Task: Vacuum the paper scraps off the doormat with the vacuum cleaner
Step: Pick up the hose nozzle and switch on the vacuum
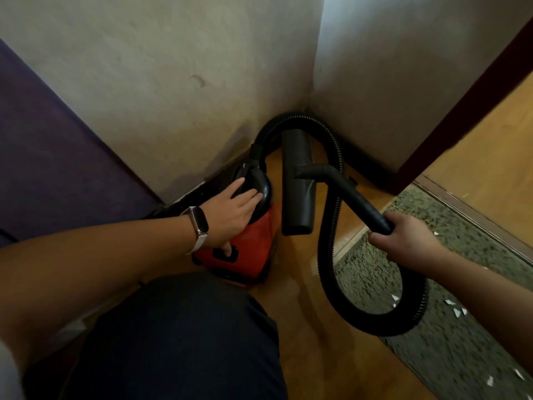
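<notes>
Fingers (pixel 245 195) of the left hand (pixel 230 215) lie straight on the red vacuum cleaner (pixel 255 245) in the far corner; the right hand (pixel 406 241) grips its wand (pixel 360 197). Paper scraps (pixel 457 312) dot the doormat (pixel 461 347) at right.

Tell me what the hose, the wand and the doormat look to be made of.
The hose looks like black flexible plastic: it is ribbed and lies in a loop. The wand is probably rigid plastic, smooth and black with a dull sheen. The doormat is a grey-green textile pile with a mottled, nubbly surface; the fibre cannot be told.
</notes>
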The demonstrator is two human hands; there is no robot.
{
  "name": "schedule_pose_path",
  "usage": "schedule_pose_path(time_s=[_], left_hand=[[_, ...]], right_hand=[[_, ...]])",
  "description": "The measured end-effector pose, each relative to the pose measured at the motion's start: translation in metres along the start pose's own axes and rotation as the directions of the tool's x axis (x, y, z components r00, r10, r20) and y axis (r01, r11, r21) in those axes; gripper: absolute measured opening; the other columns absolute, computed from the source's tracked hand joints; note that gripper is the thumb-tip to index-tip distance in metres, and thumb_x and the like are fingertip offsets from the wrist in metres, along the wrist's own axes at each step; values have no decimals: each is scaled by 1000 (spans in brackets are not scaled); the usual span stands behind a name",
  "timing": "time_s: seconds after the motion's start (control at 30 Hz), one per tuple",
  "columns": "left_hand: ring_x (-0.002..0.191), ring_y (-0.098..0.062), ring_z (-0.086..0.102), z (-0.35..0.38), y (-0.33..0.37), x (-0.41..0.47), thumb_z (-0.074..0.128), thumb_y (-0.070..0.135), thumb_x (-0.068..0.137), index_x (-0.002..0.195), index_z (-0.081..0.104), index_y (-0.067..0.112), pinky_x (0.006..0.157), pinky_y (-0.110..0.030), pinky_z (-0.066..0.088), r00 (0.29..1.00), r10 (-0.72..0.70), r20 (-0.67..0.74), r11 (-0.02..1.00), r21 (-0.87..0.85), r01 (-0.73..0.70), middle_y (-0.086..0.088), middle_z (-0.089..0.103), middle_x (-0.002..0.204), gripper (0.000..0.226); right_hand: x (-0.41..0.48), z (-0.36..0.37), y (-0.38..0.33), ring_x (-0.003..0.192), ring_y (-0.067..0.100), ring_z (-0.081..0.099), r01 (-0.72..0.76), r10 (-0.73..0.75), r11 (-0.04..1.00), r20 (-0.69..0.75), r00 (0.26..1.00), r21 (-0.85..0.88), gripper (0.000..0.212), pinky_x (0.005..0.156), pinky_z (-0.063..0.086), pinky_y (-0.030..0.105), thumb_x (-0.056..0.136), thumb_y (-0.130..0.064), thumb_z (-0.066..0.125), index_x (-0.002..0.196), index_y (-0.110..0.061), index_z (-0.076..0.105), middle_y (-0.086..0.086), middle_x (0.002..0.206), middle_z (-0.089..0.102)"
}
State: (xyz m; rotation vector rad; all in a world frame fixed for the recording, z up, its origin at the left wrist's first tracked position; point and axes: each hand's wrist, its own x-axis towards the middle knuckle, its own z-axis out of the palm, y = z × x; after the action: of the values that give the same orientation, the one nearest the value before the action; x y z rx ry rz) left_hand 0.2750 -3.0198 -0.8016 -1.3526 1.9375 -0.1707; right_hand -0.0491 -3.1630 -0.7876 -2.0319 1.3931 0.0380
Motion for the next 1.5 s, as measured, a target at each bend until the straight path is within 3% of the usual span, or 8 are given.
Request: schedule_pose_path(time_s=[0.1, 0.67, 0.83, 0.9, 0.97, 1.03, 1.13, 1.5], left_hand=[[147, -41, 17, -3, 0, 6, 62, 77, 73, 155, 1, -1, 118, -57, -4, 1000, 10, 28, 1000, -21, -10, -28, 3, 162, 129], [150, -39, 9, 5, 7, 10, 61, 75, 75, 154, -3, -1, 117, -59, -7, 998, -7, 61, 1000, -29, 9, -27, -3, 162, 127], [150, -32, 17, -1, -2, 7, 46, 81, 79, 155, 24, 9, 120, -52, 6, 992, -26, -123, 974, -227, -3, -15, 11, 164, 108], [144, -36, 29, -6, -9, 12, 57, 65, 85, 145, 44, 8, 115, -54, 28, 924, -290, -249, 882, -444, 157, -18, 27, 159, 83], [129, -42, 43, -13, -19, 22, 65, 44, 88, 138, 43, 6, 99, -53, 45, 805, -586, -95, 610, -705, 362, -22, 39, 145, 67], [111, -43, 55, -18, -24, 34, 60, 34, 93, 135, 35, 5, 84, -47, 51, 766, -617, 181, 344, -813, 469, -23, 48, 130, 57], [106, -44, 60, -19, -23, 48, 50, 28, 100, 132, 35, 1, 80, -43, 48, 712, -629, 312, 151, -849, 506, -27, 58, 121, 44], [95, -37, 62, -35, -20, 70, 43, 35, 103, 134, 41, 10, 77, -46, 52, 834, -551, 21, 451, -834, 319, -17, 63, 110, 41]], right_hand=[[1, 1, 1, 55, 24, 65, -10, 10, 1000, 2, 1000, 12, 15, 49, 54, 31, 83, -20, 72, 84, -21, 57, 10, 72, 64], [1, 9, 8, 62, 29, 68, -2, 2, 999, 1, 1000, 49, 14, 58, 59, 42, 83, -21, 71, 89, -18, 60, 11, 76, 65], [-7, -4, 20, 58, 26, 68, -24, 25, 999, -22, 999, 34, 15, 53, 57, 38, 81, -22, 72, 89, -16, 62, 11, 73, 66], [-11, -12, 27, 58, 24, 67, -25, 26, 999, -38, 999, 30, 14, 55, 58, 39, 81, -23, 74, 88, -19, 62, 8, 71, 66], [-15, -16, 33, 57, 22, 67, -23, 24, 1000, -55, 998, 16, 15, 56, 59, 39, 80, -24, 75, 86, -21, 62, 7, 70, 65], [-19, -17, 38, 56, 21, 66, -21, 22, 1000, -72, 997, 19, 16, 56, 58, 39, 80, -23, 75, 84, -21, 60, 6, 69, 65], [-23, -20, 44, 54, 22, 66, -32, 38, 997, -87, 995, 68, 15, 54, 56, 38, 81, -21, 74, 85, -22, 60, 8, 69, 66], [-30, -41, 66, 56, 27, 67, -96, 100, 993, -67, 993, 65, 17, 52, 57, 40, 82, -20, 75, 94, -16, 63, 12, 73, 68]])
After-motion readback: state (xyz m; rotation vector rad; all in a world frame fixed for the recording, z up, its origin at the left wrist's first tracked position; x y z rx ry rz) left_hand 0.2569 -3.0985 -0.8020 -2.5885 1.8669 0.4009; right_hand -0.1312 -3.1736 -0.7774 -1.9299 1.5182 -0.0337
